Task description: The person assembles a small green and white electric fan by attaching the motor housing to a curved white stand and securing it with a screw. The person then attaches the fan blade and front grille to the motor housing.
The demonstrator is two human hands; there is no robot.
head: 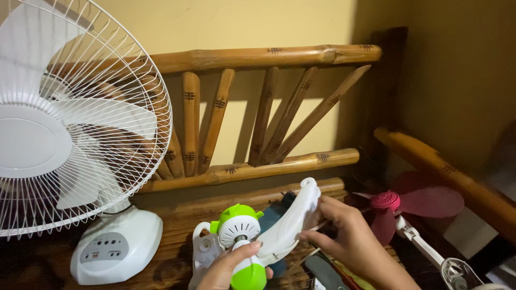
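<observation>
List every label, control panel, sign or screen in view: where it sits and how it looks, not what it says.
Control panel: front of the white fan base, lower left; pale grey oval with a row of small dark buttons and tiny print.
Packages, signs, screens: none in view.
Green and white motor part, held by the left hand and right hand: no label shows.

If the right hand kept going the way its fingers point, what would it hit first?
The right hand points left and already touches the white curved plastic housing; beyond it, probably the green and white motor unit.
</observation>
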